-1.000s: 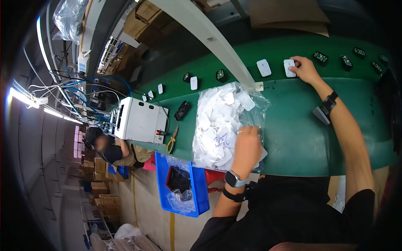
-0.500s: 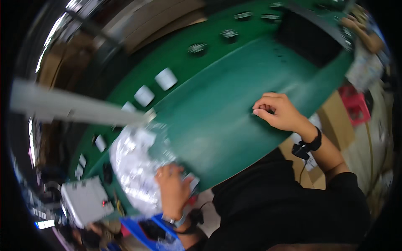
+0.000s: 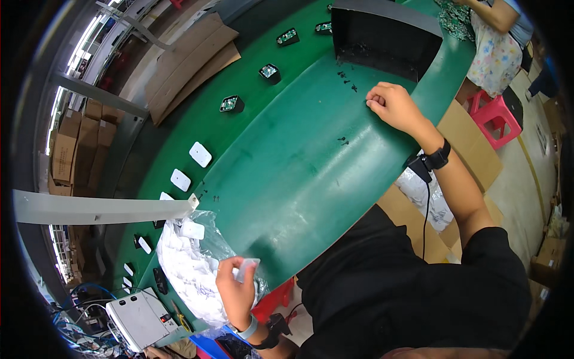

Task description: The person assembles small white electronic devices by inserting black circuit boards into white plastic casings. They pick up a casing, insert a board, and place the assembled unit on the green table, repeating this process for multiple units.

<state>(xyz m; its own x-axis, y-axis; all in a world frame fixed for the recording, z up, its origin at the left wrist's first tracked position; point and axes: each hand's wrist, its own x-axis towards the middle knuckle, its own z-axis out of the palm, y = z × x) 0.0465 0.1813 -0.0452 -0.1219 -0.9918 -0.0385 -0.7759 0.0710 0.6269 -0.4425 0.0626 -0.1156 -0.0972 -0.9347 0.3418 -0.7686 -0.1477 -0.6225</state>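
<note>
My left hand (image 3: 236, 287) is closed on a small white plastic cover (image 3: 250, 264), blurred, just over the near edge of the green table. Beside it lies a clear plastic bag (image 3: 188, 281) full of similar white pieces, with one white cover (image 3: 192, 230) on top. My right hand (image 3: 393, 106) is held with curled fingers above the table at the right; whether anything sits in its fingers is hidden. Close by, several small black parts (image 3: 342, 78) are scattered before an open black bin (image 3: 382, 39), and a few more black bits (image 3: 342, 141) lie nearer me.
Along the far green belt stand several black housings with circuit boards (image 3: 231, 104) and white covers (image 3: 200, 154). A grey metal bar (image 3: 101, 207) juts in from the left. At lower left are a grey box (image 3: 140, 320) and yellow-handled pliers (image 3: 183, 317). Another person sits at the upper right.
My left hand has come up off the bag with a white cover in it. The right hand has shifted toward the black bin, while the whole view has turned and sharpened.
</note>
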